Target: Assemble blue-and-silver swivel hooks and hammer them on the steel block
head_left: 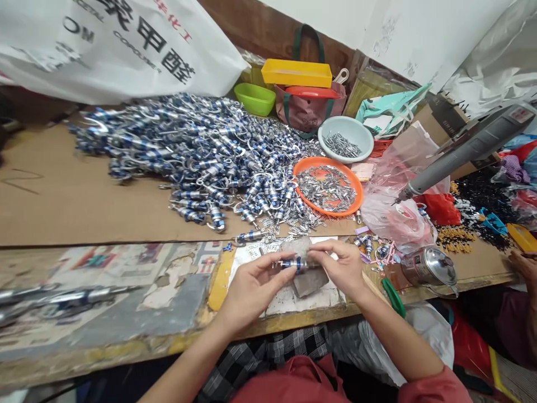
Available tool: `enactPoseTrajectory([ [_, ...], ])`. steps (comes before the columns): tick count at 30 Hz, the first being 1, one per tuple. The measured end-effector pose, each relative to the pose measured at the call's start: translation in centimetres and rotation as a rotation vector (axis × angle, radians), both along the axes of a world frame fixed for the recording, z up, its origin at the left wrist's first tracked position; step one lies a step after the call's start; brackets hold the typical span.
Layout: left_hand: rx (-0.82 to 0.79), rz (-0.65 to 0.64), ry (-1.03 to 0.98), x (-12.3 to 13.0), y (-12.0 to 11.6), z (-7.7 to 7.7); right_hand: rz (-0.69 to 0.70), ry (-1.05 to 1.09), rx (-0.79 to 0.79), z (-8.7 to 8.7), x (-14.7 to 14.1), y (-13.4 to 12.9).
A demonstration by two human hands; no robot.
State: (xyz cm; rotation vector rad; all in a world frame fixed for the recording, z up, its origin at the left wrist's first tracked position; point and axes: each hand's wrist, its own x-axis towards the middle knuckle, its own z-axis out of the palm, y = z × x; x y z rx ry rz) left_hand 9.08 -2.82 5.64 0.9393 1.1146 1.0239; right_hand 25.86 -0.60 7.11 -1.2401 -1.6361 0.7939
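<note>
The left hand (251,288) and the right hand (342,266) hold together one small blue and silver metal part (293,263), just above a grey stone block (308,277) that lies on a white sheet at the front edge of the bench (104,201). The grip of each hand is closed on this part: the left fingers pinch its left end and the right fingers pinch its right end. Behind the hands lies a very big heap of the same blue and silver parts (188,145), too many to count. A white sack (104,45) behind the heap carries black Chinese characters, one of them "甲", and some Latin letters that I cannot read fully. Three bowls stand there: one orange bowl (354,187) and one white bowl (361,131), both with small silver pieces, and one green bowl (254,99). One yellow tray (296,73) rests on a pink bag. One grey power tool (465,151) points to the left.
</note>
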Motion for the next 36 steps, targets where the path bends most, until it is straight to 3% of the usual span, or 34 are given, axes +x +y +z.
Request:
enactPoseTrajectory([
  [3, 0.076, 0.056, 0.110, 0.3, -0.4, -0.4, 0.003, 0.125, -0.114, -0.2, -1.5, -1.0],
  [7, 0.202, 0.075, 0.201, 0.7, -0.6, -0.2, 0.074, 0.119, 0.018, -0.3, -2.1, -1.2],
  [15, 0.135, 0.115, 0.206, 0.8, -1.0, 0.0, 0.217, 0.061, 0.103, 0.3, -1.8, -1.3],
  [20, 0.171, 0.258, 0.182, 0.9, -1.2, 0.1, 0.304, 0.036, 0.157, 0.3, -1.2, -1.3],
  [23, 0.212, 0.295, 0.068, 0.8, -1.2, -0.1, 0.299, -0.036, 0.254, -0.2, -0.6, -1.7],
  [26, 0.176, 0.244, -0.055, 0.5, -1.3, -0.4, 0.251, -0.166, 0.459, -0.8, 0.0, -2.2],
  [29, 0.183, 0.198, 0.000, 0.1, -1.2, -0.2, 0.297, -0.309, 0.697, -1.0, 0.5, -2.4],
  [32, 0.319, 0.137, 0.192, -0.5, -1.2, 0.5, 0.368, -0.413, 0.830, -0.6, 0.8, -2.2],
  [36, 0.674, 0.052, 0.462, -1.3, -1.0, 1.7, 0.367, -0.408, 0.818, -0.1, 0.9, -2.0],
])
